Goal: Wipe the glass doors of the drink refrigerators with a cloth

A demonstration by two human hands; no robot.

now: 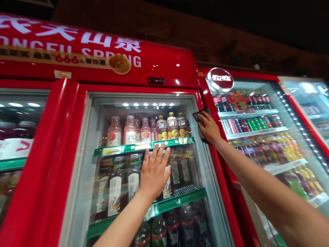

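Observation:
With its fingers spread, my left hand (154, 173) is in front of the glass door of a red drinks fridge (169, 87); I cannot tell whether the palm touches the glass. My right hand (209, 128) presses a dark cloth (196, 117) against the right side of the door's red frame, near its upper part. Part of the cloth is hidden under the fingers. Behind the glass, pink-labelled bottles (130, 132) and yellow-capped bottles (172, 127) stand on the upper shelf. Dark bottles with white labels (114, 195) fill the shelf below.
To the right stands a second red fridge (288, 92) with cans and bottles, a round lit sign (220, 79) at its top corner. Another glass door with dark drink bottles (24, 132) is at the left. A small display (156, 80) sits above the middle door.

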